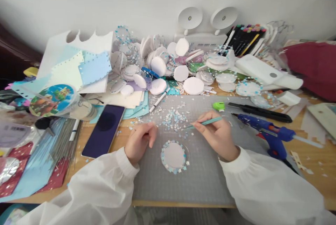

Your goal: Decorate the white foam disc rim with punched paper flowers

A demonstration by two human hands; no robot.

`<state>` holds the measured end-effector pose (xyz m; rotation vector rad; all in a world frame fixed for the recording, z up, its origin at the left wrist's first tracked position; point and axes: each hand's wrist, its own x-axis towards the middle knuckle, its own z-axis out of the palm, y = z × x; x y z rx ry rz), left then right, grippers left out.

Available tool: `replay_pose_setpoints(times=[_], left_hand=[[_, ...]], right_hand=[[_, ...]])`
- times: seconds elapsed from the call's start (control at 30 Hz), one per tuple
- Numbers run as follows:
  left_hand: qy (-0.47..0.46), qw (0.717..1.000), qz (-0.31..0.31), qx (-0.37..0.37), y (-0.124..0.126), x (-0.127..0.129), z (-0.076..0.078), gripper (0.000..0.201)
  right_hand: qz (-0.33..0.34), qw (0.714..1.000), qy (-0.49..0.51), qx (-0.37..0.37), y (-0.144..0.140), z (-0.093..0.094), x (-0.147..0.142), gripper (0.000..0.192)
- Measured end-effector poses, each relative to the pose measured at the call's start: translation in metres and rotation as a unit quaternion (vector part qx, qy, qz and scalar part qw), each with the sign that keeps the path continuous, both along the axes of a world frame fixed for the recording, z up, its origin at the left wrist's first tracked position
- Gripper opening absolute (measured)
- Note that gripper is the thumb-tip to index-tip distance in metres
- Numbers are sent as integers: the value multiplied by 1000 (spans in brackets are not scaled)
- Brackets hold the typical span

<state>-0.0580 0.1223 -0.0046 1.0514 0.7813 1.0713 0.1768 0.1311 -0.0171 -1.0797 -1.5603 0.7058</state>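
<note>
My right hand (216, 134) pinches slim teal tweezers (208, 121), their tip pointing left at the edge of a scatter of tiny blue and white paper pieces (174, 118). On the left side of the grey cutting mat (183, 190), my left hand (141, 137) rests with its fingers curled in, and nothing shows in it. Between and below the hands lies a white disc (173, 155) with small blue and white pieces around its rim. A thin clear ring edge shows at the disc's right side.
A phone (103, 130) and thin wires (63, 144) lie left. Piled white discs (159, 65) stand along the wall. To the right are a blue glue gun (274, 134), a black cutter (259, 112), a green clip-like object (218, 106) and markers (245, 37).
</note>
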Motion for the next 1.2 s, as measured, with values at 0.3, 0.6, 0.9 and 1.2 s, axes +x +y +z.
replay_pose_setpoints(times=[0.3, 0.6, 0.9, 1.2], left_hand=[[-3, 1000, -10, -10, -1, 2, 3, 56], [2, 1000, -18, -9, -1, 1, 4, 55], [32, 999, -10, -18, -1, 2, 6, 57], [55, 998, -3, -24, -1, 2, 6, 58]], right_hand=[[142, 982, -81, 93, -3, 2, 0, 19], [139, 984, -70, 87, -6, 1, -4, 19], [90, 994, 29, 46, -9, 12, -5, 17], [157, 969, -133, 138, -8, 4, -1, 15]])
